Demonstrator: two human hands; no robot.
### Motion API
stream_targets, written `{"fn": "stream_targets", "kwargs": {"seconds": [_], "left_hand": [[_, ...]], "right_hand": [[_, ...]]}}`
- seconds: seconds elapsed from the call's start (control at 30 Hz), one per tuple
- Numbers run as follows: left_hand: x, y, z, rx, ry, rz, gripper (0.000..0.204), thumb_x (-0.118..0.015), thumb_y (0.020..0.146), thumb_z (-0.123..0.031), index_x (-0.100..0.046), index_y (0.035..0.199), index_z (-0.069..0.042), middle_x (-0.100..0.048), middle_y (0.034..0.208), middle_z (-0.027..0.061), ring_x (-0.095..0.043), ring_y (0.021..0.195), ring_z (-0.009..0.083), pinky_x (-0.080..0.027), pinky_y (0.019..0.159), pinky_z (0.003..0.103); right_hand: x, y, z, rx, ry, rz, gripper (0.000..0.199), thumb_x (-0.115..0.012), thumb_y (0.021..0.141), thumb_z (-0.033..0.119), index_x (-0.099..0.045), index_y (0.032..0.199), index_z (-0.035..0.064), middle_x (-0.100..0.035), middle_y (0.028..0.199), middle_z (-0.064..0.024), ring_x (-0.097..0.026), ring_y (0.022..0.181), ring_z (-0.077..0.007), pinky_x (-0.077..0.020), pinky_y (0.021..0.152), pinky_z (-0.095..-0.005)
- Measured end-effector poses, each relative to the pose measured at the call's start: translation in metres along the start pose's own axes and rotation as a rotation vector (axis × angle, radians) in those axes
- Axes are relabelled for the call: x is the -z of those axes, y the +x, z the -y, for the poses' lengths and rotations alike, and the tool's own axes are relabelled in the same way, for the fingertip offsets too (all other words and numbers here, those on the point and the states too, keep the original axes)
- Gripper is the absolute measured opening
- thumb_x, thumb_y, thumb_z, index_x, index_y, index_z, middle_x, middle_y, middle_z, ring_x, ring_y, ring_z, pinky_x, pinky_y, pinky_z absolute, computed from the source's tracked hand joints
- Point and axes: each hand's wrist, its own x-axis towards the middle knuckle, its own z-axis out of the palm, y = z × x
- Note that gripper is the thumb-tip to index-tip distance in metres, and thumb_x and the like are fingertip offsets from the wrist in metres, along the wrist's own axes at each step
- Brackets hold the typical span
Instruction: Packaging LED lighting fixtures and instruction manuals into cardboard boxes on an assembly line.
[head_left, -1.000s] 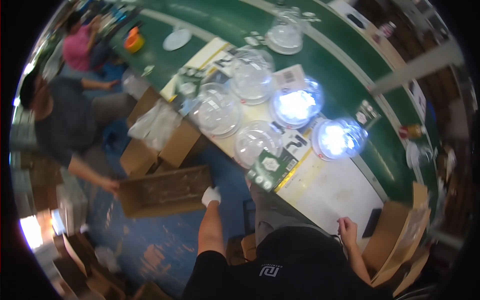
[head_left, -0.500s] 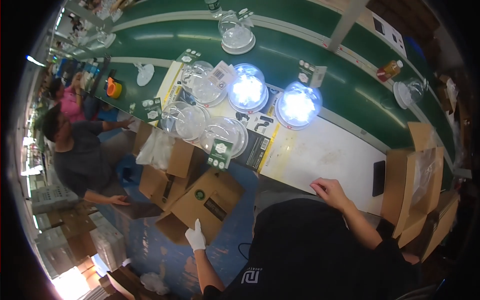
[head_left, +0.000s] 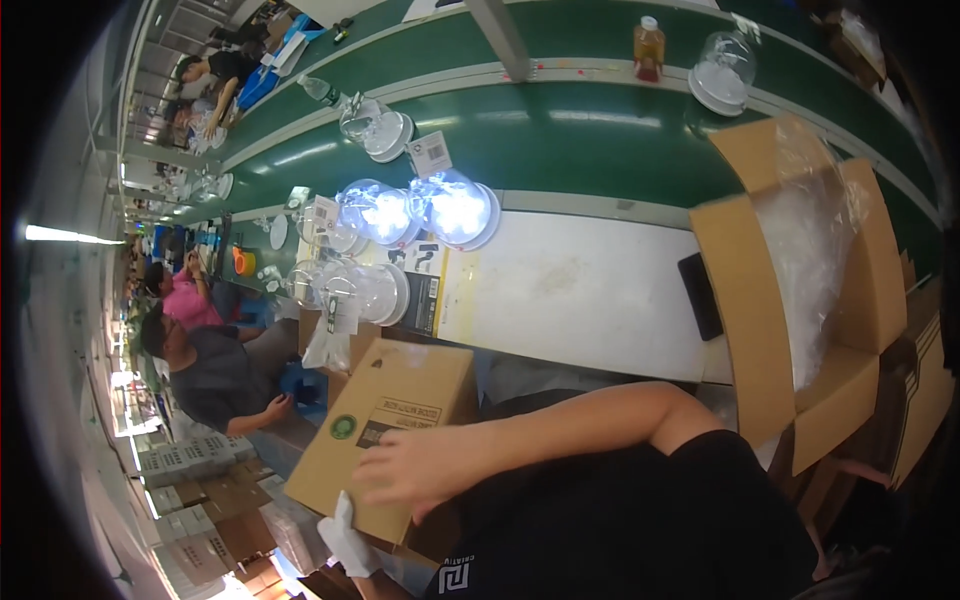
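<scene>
A brown cardboard box [head_left: 405,385] with a green round mark and dark printing is tilted in front of me, below the bench's front edge. My left hand [head_left: 347,540], in a white glove, grips the box at its lower corner, the thumb lying up along its face. Across the printed face reaches my bare right hand [head_left: 425,465], fingers stretched and apart; whether they press on the cardboard I cannot tell. On the bench stand clear domes with white bases, among them two brightly lit domes [head_left: 460,210] and several unlit ones [head_left: 365,292].
A large open carton [head_left: 745,300] with a plastic liner stands at the right, near a black phone [head_left: 699,296] on the white board [head_left: 570,290]. A bottle of amber liquid [head_left: 648,50] and another dome [head_left: 722,75] sit farther back. Co-workers sit at the left.
My view has swung toward the left. My right hand has left the bench and come across to the box. The box has moved closer, with my left hand still at its lower end.
</scene>
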Motion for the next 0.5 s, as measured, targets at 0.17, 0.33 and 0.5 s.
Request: {"fn": "stream_targets", "kwargs": {"seconds": [0.17,0.33,0.5], "left_hand": [[0.016,-0.016,-0.048,-0.204,0.061,0.252,0.032,-0.047,0.102,-0.016,-0.061,0.123,0.005,-0.066,0.114,0.0125,-0.065,0.102,0.0198,-0.054,0.084,0.032],[0.008,0.031,-0.003,-0.267,0.478,0.500,0.038,-0.052,0.100,-0.026,-0.059,0.133,-0.008,-0.061,0.125,0.0087,-0.061,0.113,0.0220,-0.051,0.089,0.031],[-0.090,0.026,-0.077,0.084,-0.153,0.504,0.035,-0.051,0.101,-0.031,-0.066,0.108,0.001,-0.069,0.086,0.0058,-0.067,0.091,0.0230,-0.053,0.079,0.030]], "right_hand": [[0.028,0.017,0.049,0.105,-0.071,-0.007,0.082,-0.082,0.070,0.047,-0.049,0.137,0.0136,-0.036,0.153,-0.0171,-0.042,0.135,-0.0332,-0.0478,0.092,-0.0467],[0.061,0.003,0.084,-0.021,-0.358,0.026,0.037,-0.067,0.088,0.018,-0.064,0.125,0.0165,-0.028,0.158,-0.0134,-0.049,0.126,-0.0407,-0.0570,0.054,-0.0299],[0.089,0.001,0.104,-0.248,-0.686,0.254,0.026,-0.063,0.090,0.017,-0.077,0.109,0.0087,-0.037,0.151,-0.0132,-0.055,0.114,-0.0342,-0.0548,0.051,-0.0296]]}}
